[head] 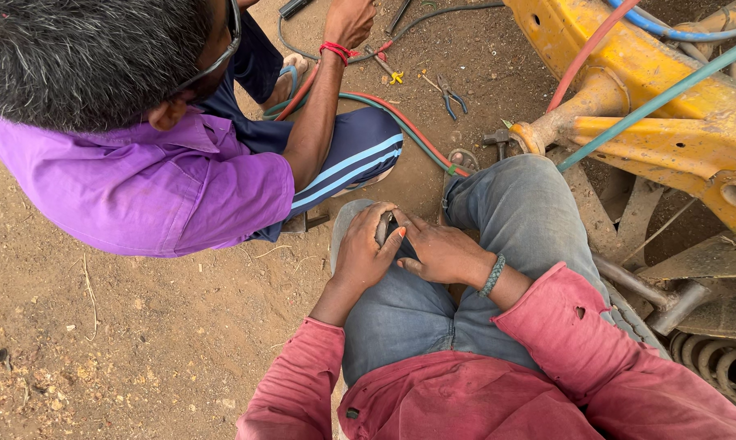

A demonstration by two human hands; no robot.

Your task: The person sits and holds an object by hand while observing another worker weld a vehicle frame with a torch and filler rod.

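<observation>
While the wearer is sitting on the dirt ground (pixel 140 326) with knees drawn up, both hands are meeting over the left knee of the grey jeans (pixel 514 220). The left hand (pixel 364 253) is curling its fingers around a small dark object (pixel 384 228), gripping it from the left side. The right hand (pixel 441 253) is lying just beside it, fingers partly bent and touching the same object from the right; whether it is truly clamping it I cannot tell. A braided band (pixel 492 275) is sitting on the right wrist. What the object is cannot be made out, as the fingers are covering most of it.

A co-worker in a purple shirt (pixel 148 179) is crouching close on the left, one arm reaching away toward the top edge. Red and green hoses (pixel 400 122) are running across the ground behind the knees, with pliers (pixel 451 96) lying near them. A yellow machine frame (pixel 669 106) is standing to the right.
</observation>
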